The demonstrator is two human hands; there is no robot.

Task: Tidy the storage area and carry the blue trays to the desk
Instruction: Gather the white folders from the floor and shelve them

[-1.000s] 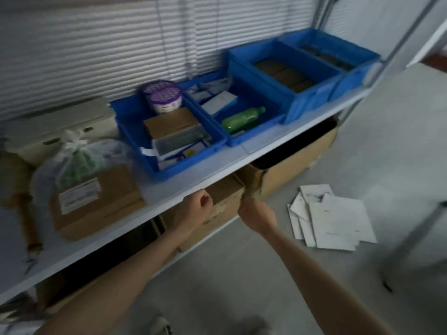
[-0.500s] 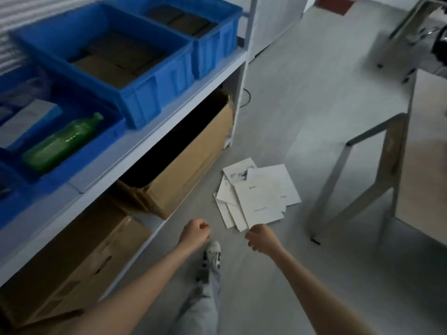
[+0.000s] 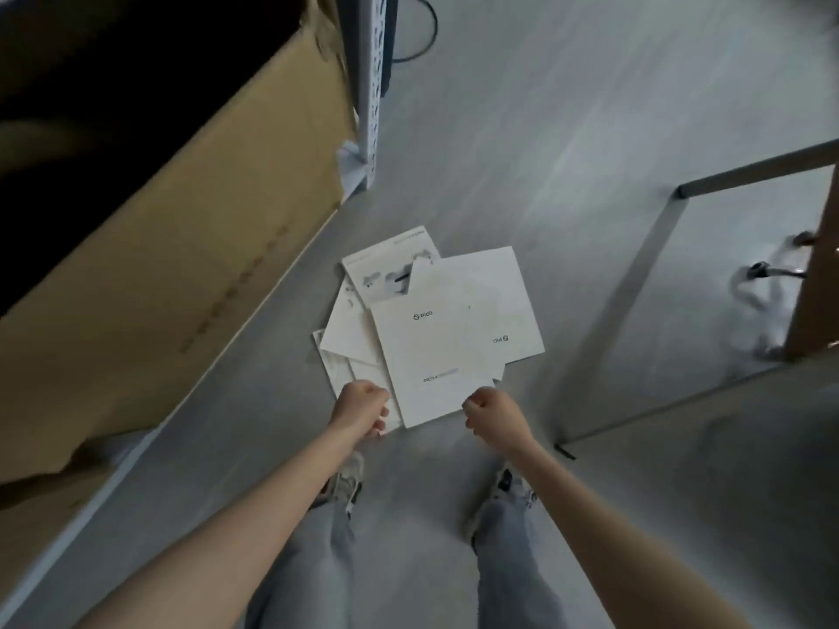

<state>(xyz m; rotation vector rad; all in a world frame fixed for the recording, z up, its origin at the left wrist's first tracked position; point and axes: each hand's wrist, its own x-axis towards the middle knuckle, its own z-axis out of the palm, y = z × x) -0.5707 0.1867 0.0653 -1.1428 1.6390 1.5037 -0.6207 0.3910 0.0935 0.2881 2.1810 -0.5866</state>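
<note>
Head view: while person looks straight down at floor (image 3: 567, 129), left hand (image 3: 361, 408) and right hand (image 3: 492, 413) both curled into loose fists, empty, above near edge of papers (image 3: 436, 338). If knuckles touch sheets, cannot tell. Papers white, overlapped in loose pile on floor, in front of shoes (image 3: 347, 476). Cardboard box (image 3: 181, 247) at left under shelf, beside white shelf post (image 3: 370, 84). Desk leg (image 3: 622, 311) at right. Blue trays out of frame.
</note>
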